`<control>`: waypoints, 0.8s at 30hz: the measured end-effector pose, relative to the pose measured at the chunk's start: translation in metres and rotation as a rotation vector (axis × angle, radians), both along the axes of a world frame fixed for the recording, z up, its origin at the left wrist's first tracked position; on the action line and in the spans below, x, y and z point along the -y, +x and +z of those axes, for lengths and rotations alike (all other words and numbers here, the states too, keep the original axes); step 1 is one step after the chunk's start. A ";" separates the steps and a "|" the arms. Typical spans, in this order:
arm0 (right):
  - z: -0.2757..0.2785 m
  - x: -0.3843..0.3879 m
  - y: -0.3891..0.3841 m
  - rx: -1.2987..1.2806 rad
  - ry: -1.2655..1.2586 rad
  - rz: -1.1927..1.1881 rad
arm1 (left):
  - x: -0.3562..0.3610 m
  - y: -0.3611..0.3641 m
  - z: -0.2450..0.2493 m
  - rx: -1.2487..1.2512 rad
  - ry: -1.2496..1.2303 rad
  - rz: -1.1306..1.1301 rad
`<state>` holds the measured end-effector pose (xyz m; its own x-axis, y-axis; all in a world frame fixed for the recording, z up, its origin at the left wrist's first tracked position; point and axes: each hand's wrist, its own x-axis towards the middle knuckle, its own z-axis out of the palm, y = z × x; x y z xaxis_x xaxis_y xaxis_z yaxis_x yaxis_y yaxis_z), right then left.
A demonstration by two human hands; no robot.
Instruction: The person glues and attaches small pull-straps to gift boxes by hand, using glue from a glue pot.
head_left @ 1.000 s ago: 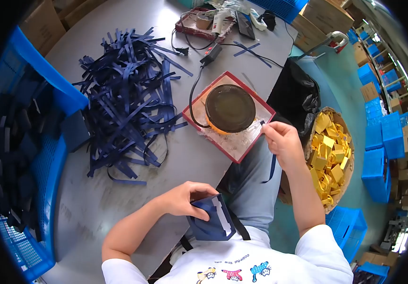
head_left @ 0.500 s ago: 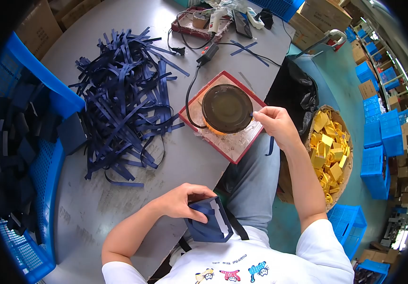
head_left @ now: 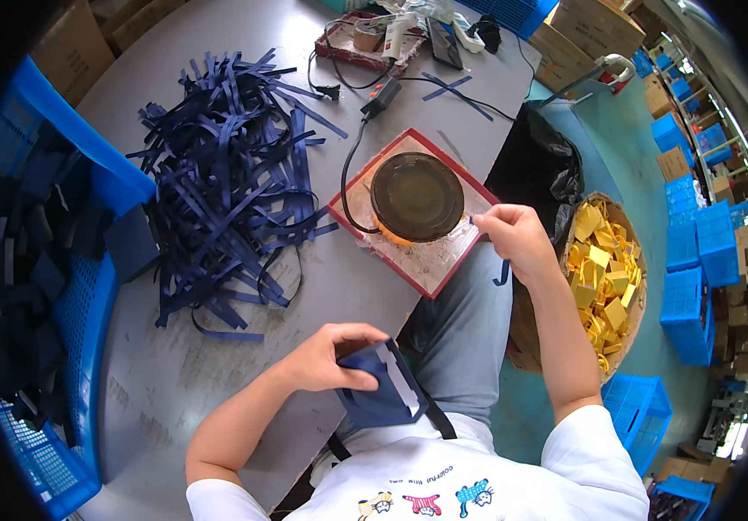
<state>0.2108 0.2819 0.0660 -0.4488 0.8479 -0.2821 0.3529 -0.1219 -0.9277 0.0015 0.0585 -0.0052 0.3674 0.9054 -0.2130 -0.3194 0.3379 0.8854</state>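
My left hand (head_left: 330,358) grips a small dark blue box (head_left: 382,386) above my lap, thumb on its near side. The box's open side, with pale inner edges, faces right. In my right hand (head_left: 515,236) a dark blue ribbon (head_left: 502,273) is pinched between thumb and fingers. One end of it pokes out toward the pot and the rest hangs below the hand. Just left of that hand is a round heated pot (head_left: 417,198) of brownish liquid, perhaps glue, standing on a red-edged, stained board (head_left: 426,273).
A large heap of dark blue ribbons (head_left: 226,191) covers the table's left part. Beyond it, a blue crate (head_left: 87,156) holds dark boxes. A power cord (head_left: 352,165) runs to the pot. At right stand a black bag (head_left: 547,165) and a carton of yellow boxes (head_left: 604,278).
My right hand has drawn the ribbon end slightly right, away from the pot's rim. My left hand has raised the box a little and turned it.
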 end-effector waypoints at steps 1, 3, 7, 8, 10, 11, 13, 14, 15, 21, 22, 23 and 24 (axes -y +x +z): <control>0.005 0.007 0.003 -0.023 -0.070 0.003 | -0.001 -0.001 0.003 -0.007 0.024 0.052; 0.013 0.025 0.005 -0.026 -0.048 0.104 | -0.004 -0.006 0.005 -0.006 0.063 0.132; 0.033 0.070 0.003 0.003 -0.122 0.396 | -0.005 -0.011 0.016 -0.028 0.122 0.189; 0.032 0.080 0.003 0.030 -0.141 0.447 | -0.004 -0.010 0.017 -0.025 0.149 0.221; 0.041 0.096 -0.003 0.038 -0.036 0.575 | -0.003 -0.010 0.021 -0.026 0.176 0.249; 0.041 0.100 -0.005 0.046 0.026 0.629 | -0.003 -0.010 0.024 -0.051 0.181 0.245; 0.042 0.105 -0.009 0.119 0.077 0.677 | -0.002 -0.009 0.026 -0.076 0.189 0.239; 0.040 0.107 -0.010 0.129 0.095 0.693 | -0.002 -0.009 0.027 -0.083 0.191 0.234; 0.038 0.108 -0.010 0.139 0.114 0.710 | -0.002 -0.008 0.028 -0.090 0.194 0.230; 0.034 0.109 -0.010 0.175 0.159 0.768 | -0.001 -0.008 0.030 -0.109 0.212 0.233; 0.035 0.109 -0.011 0.175 0.160 0.769 | -0.001 -0.008 0.030 -0.109 0.213 0.234; 0.035 0.109 -0.011 0.190 0.172 0.776 | -0.001 -0.009 0.030 -0.112 0.217 0.233; 0.035 0.110 -0.012 0.205 0.184 0.783 | -0.001 -0.009 0.029 -0.115 0.221 0.232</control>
<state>0.1988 0.1724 0.1012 -0.8830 0.3522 -0.3102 0.4371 0.3764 -0.8168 -0.0073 0.0595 0.0241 0.1312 0.9909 -0.0305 -0.2586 0.0639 0.9639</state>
